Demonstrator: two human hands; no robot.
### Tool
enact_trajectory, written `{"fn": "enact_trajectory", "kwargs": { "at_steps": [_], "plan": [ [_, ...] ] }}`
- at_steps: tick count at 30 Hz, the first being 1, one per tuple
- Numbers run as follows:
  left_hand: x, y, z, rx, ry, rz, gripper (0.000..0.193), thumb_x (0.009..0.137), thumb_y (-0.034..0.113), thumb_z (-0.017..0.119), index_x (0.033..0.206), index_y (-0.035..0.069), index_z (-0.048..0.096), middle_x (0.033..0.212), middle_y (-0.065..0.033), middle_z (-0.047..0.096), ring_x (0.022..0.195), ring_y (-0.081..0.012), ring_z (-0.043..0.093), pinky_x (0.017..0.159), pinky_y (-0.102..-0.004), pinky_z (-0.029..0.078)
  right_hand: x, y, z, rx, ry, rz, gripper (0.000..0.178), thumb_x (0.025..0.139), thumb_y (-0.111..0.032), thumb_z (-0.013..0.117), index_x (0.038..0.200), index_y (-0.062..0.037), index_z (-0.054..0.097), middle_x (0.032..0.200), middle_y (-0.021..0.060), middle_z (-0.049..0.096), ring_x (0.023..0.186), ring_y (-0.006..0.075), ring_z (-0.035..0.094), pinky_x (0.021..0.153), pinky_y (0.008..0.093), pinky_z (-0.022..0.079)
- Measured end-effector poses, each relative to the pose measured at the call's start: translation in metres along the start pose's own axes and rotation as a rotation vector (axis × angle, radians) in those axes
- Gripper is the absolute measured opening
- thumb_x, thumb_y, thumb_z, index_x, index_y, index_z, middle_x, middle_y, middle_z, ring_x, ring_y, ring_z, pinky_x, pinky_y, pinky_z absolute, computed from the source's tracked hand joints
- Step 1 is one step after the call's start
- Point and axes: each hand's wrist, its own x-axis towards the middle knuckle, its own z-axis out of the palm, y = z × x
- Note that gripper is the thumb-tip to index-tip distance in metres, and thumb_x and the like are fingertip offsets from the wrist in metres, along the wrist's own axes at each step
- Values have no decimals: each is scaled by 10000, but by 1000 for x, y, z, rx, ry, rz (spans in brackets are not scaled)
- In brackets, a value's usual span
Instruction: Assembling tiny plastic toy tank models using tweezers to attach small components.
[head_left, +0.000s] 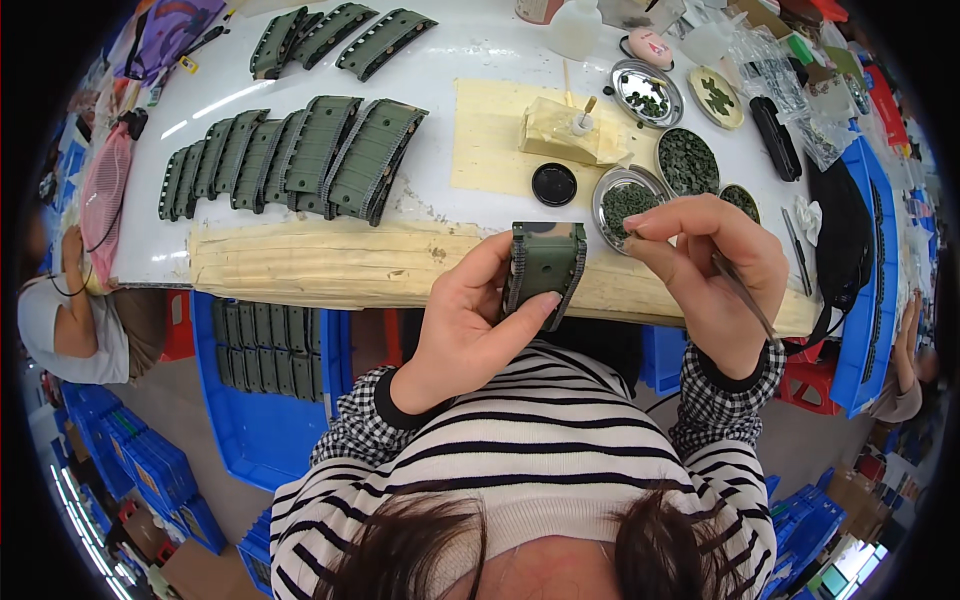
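Note:
My left hand grips a green model part with toothed, track-like edges, its thumb pressed on the lower end. Over the round tins at the right is my right hand, thumb and forefinger closed together. Whatever is between those fingertips is too small to make out. A slim metal tool, apparently tweezers, is held within the same hand and sticks out toward the wrist. Just beyond the fingertips sits a metal tin of tiny dark green pieces.
Rows of similar curved green parts lie at the left. A taped block holds a small bottle beside a black lid. More tins of green bits stand at the right. A blue crate with parts sits below the table. Other people are at both sides.

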Motion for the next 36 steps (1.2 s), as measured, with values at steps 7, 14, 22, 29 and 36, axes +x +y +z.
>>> {"fn": "enact_trajectory", "kwargs": {
  "at_steps": [7,14,22,29,36],
  "plan": [
    [0,2,6,351,19,139,507,846,-72,589,1328,-93,431,1153,-112,597,1029,-124,571,889,-234,449,8,-11,13,-78,-120,-311,236,674,58,723,881,-10,630,815,107,613,675,234,623,559,281,498],
    [3,12,9,660,98,327,593,749,-63,630,1327,-14,505,963,-184,641,805,-250,648,724,-292,510,9,0,28,-159,-65,-465,255,668,7,702,905,-34,619,801,78,604,622,231,608,523,306,487],
    [4,11,9,727,98,416,600,744,-79,621,1329,-30,494,970,-192,636,795,-273,643,718,-310,518,7,2,27,-251,-87,-505,307,652,-28,691,950,-33,618,815,63,596,621,219,598,520,308,470],
    [3,12,10,722,114,387,566,731,-87,636,1285,-64,520,1152,-186,634,932,-213,666,811,-276,508,4,3,29,-252,-89,-518,325,646,-31,707,962,-26,631,813,61,601,608,203,595,511,303,469],
    [1,12,9,768,103,376,605,716,-103,609,1310,-60,501,1145,-199,634,947,-243,669,821,-285,507,2,3,31,-261,-86,-551,311,659,-65,733,950,-20,632,804,64,596,598,195,593,501,299,465]
  ]
}}
